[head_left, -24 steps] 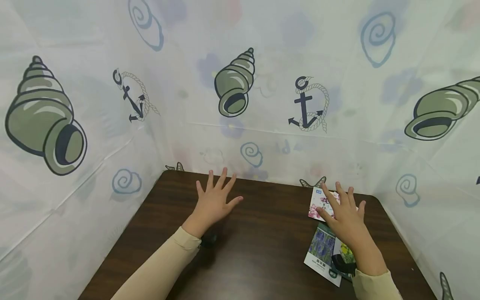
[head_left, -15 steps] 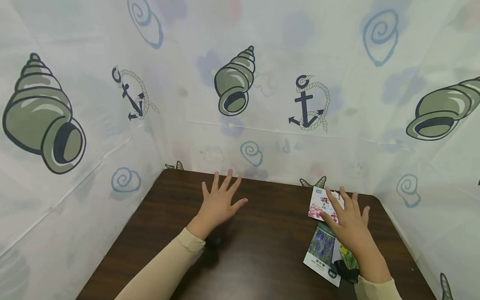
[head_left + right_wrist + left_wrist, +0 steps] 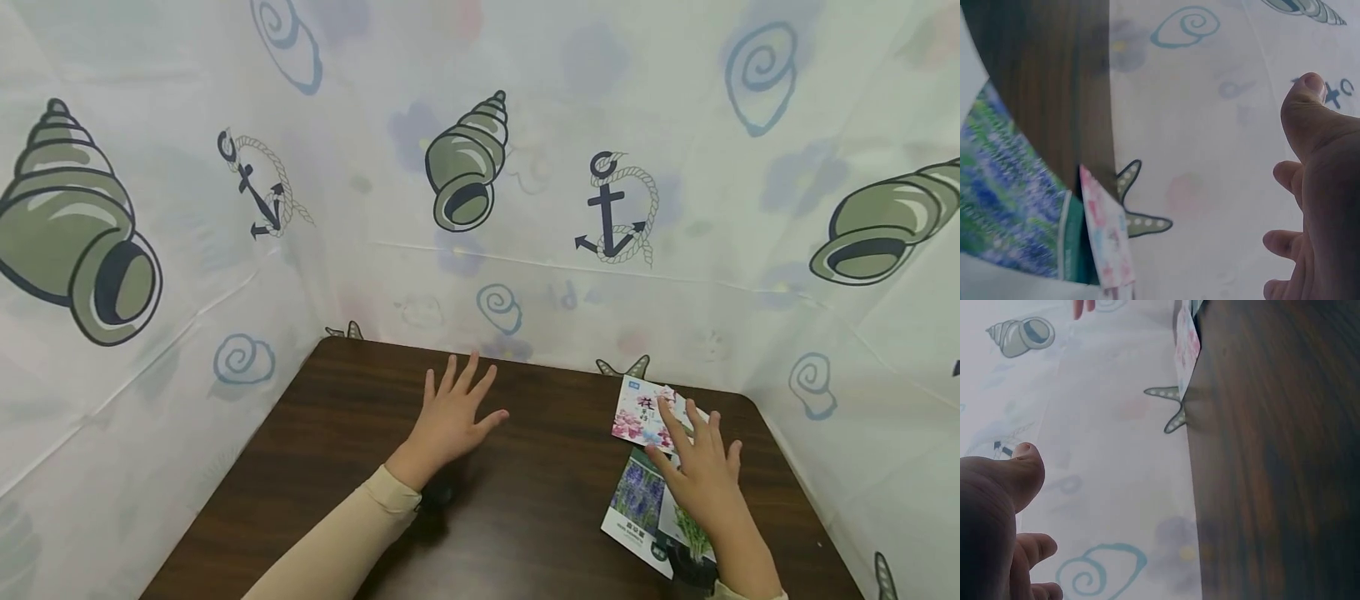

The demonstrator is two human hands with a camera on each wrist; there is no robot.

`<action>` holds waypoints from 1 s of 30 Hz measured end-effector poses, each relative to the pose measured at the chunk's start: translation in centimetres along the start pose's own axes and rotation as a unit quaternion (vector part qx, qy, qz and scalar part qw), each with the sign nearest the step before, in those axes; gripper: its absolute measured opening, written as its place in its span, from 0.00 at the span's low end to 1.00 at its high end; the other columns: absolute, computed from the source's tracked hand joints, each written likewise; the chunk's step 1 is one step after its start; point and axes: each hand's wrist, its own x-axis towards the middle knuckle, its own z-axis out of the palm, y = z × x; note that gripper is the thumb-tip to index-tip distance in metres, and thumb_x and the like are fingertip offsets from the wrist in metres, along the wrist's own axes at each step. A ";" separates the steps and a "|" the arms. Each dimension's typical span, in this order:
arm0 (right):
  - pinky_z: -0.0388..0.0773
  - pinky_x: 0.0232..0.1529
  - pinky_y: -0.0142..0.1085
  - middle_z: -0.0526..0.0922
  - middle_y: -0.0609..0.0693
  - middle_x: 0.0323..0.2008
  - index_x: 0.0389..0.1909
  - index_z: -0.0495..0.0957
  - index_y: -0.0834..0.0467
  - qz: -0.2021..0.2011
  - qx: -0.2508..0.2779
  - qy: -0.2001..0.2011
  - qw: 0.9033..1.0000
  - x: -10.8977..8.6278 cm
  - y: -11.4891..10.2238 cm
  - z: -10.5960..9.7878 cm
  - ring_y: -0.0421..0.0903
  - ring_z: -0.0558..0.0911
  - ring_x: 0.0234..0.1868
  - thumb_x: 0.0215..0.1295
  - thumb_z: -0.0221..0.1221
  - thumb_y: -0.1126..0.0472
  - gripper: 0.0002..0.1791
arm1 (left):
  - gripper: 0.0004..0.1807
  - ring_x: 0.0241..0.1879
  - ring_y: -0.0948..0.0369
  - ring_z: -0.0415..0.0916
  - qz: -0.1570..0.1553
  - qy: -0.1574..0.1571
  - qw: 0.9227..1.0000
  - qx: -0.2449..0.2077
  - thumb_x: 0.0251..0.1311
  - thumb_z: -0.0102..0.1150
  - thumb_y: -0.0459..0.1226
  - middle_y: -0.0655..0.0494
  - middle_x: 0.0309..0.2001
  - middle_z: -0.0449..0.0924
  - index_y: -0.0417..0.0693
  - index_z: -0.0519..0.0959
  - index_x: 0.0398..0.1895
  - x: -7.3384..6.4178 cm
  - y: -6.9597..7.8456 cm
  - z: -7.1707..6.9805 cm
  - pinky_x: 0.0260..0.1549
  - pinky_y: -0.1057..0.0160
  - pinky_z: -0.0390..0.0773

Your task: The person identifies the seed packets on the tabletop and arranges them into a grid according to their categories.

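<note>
My left hand (image 3: 448,421) is held over the dark wooden table with its fingers spread, and it holds nothing. On the right, my right hand (image 3: 703,475), also spread and holding nothing, is above several flat printed packets and partly covers them. Farthest back lies a white packet with pink blossoms (image 3: 637,417). Nearer is a green and white packet with purple flowers (image 3: 639,492). Beside it, a packet picturing green stems (image 3: 686,529) is partly hidden by my right arm. In the right wrist view, the purple-flower packet (image 3: 1010,194) shows large at the left.
A brown wood-grain table (image 3: 540,492) extends between and in front of the hands. White cloth walls (image 3: 360,208) printed with shells and anchors rise at its back and both sides. A small black object (image 3: 437,497) is below my left wrist.
My left hand has shifted right and a little nearer. The right hand has also drifted slightly right and nearer, uncovering more of the pink-blossom packet. Both hands stay spread.
</note>
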 end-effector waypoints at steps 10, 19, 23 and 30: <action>0.21 0.72 0.86 0.41 0.74 0.87 0.91 0.41 0.38 0.052 0.034 -0.007 0.998 -2.2 3.1 1.5 0.82 0.31 0.84 0.85 0.50 0.36 0.44 | 0.47 0.90 0.40 0.33 0.028 -0.012 0.999 -0.028 0.76 0.46 0.71 0.48 0.91 0.42 0.65 0.52 0.91 0.5 1.9 1.5 0.85 0.27 0.38; 0.25 0.75 0.84 0.44 0.74 0.86 0.91 0.47 0.44 0.081 0.046 0.009 0.996 -2.9 5.0 3.0 0.82 0.34 0.85 0.86 0.50 0.39 0.42 | 0.47 0.90 0.38 0.38 0.042 -0.038 0.997 -0.044 0.76 0.47 0.71 0.47 0.91 0.44 0.63 0.54 0.90 0.4 3.7 3.3 0.84 0.27 0.41; 0.31 0.75 0.85 0.48 0.76 0.85 0.91 0.49 0.45 0.083 0.043 0.007 0.996 -3.1 5.6 3.6 0.82 0.38 0.85 0.86 0.52 0.40 0.41 | 0.47 0.90 0.40 0.35 0.043 -0.055 0.996 -0.047 0.76 0.46 0.71 0.48 0.91 0.43 0.65 0.52 0.91 0.4 4.6 4.2 0.85 0.28 0.40; 0.36 0.80 0.80 0.54 0.80 0.82 0.90 0.53 0.49 0.071 0.047 0.029 0.996 -2.9 6.9 4.6 0.85 0.45 0.83 0.86 0.52 0.42 0.39 | 0.47 0.90 0.39 0.36 0.064 -0.065 0.994 -0.063 0.76 0.46 0.71 0.49 0.91 0.44 0.64 0.53 0.91 0.7 6.7 5.5 0.85 0.29 0.42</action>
